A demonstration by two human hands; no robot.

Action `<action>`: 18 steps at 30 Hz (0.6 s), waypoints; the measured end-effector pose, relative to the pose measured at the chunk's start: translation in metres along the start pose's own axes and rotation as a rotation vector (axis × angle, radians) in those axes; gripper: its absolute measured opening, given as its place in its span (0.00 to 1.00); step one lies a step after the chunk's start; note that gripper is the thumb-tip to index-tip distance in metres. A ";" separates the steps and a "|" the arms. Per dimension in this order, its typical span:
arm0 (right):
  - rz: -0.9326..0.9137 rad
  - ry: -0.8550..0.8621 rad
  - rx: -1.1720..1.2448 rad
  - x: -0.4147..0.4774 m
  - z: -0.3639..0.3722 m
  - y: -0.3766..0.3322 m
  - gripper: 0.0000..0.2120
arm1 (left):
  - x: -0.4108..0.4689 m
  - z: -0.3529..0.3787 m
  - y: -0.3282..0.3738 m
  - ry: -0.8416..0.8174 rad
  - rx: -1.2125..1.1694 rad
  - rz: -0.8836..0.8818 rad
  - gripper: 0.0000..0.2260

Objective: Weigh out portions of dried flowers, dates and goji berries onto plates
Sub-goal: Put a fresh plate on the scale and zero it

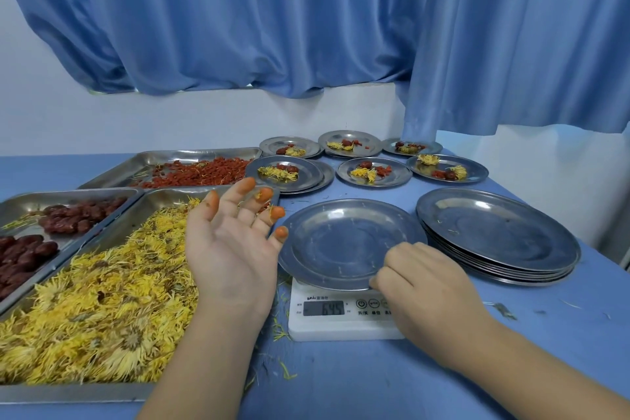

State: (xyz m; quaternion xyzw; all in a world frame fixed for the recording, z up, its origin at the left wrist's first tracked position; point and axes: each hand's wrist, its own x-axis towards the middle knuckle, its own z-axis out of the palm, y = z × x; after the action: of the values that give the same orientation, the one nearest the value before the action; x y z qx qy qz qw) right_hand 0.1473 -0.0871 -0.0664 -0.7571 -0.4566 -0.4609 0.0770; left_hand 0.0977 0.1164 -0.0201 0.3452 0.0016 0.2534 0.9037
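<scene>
A bare steel plate [341, 239] lies on a white digital scale [341, 324] whose display shows digits. My right hand [422, 286] grips the plate's near rim with curled fingers. My left hand [231, 242] hovers palm up, fingers spread, orange-stained at the tips, over the right edge of the tray of yellow dried flowers [102, 300]. Its little finger is at the plate's left rim. A tray of red dates [51, 225] sits at the left. Behind it is a tray of goji berries [201, 172].
A stack of steel plates [497, 235] stands right of the scale. Several filled plates [375, 170] with flowers, dates and goji sit at the back of the blue table [443, 368]. Blue curtains [306, 27] hang behind. Loose petals lie around the scale.
</scene>
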 end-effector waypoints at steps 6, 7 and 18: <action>0.022 -0.065 -0.027 0.005 -0.004 0.002 0.10 | -0.001 -0.001 0.000 -0.020 0.020 -0.003 0.18; 0.037 -0.086 -0.004 0.005 -0.006 0.002 0.09 | -0.001 -0.001 0.000 -0.026 0.026 -0.002 0.18; 0.166 -0.302 0.113 0.004 -0.017 -0.003 0.03 | -0.003 0.000 -0.004 -0.075 0.096 -0.007 0.18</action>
State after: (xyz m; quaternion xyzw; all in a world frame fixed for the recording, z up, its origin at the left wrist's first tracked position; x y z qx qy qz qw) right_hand 0.1350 -0.0914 -0.0546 -0.8471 -0.4243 -0.3076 0.0878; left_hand 0.0971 0.1128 -0.0231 0.3975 -0.0187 0.2368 0.8863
